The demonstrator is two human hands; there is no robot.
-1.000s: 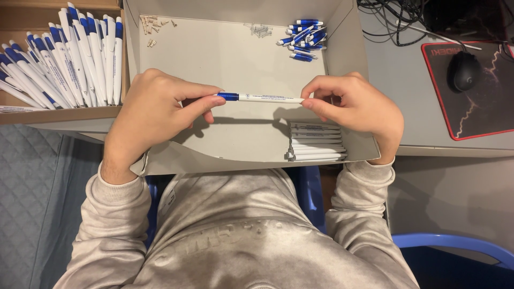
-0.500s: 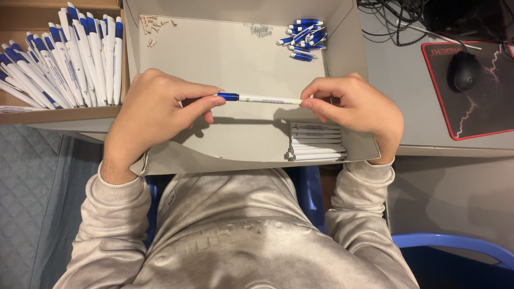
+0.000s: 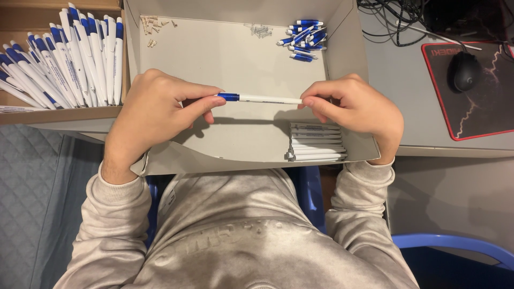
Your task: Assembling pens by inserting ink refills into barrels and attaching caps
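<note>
A white pen with a blue end point(image 3: 261, 98) is held level above an open grey cardboard box point(image 3: 235, 59). My left hand point(image 3: 158, 109) pinches its blue end between thumb and forefinger. My right hand point(image 3: 356, 107) grips the white end. Under my right hand a stack of white pen barrels point(image 3: 315, 143) lies in the box's near right corner. A heap of blue pen parts point(image 3: 302, 33) sits at the far right of the box, small springs point(image 3: 261, 30) beside them, and small beige pieces point(image 3: 152, 25) at the far left.
A brown box point(image 3: 32, 115) to the left holds several finished blue and white pens point(image 3: 69, 59). On the right of the desk lie a black mouse point(image 3: 465, 70) on a red-edged pad point(image 3: 482, 115) and tangled cables point(image 3: 396, 21). A blue chair point(image 3: 450, 243) shows below.
</note>
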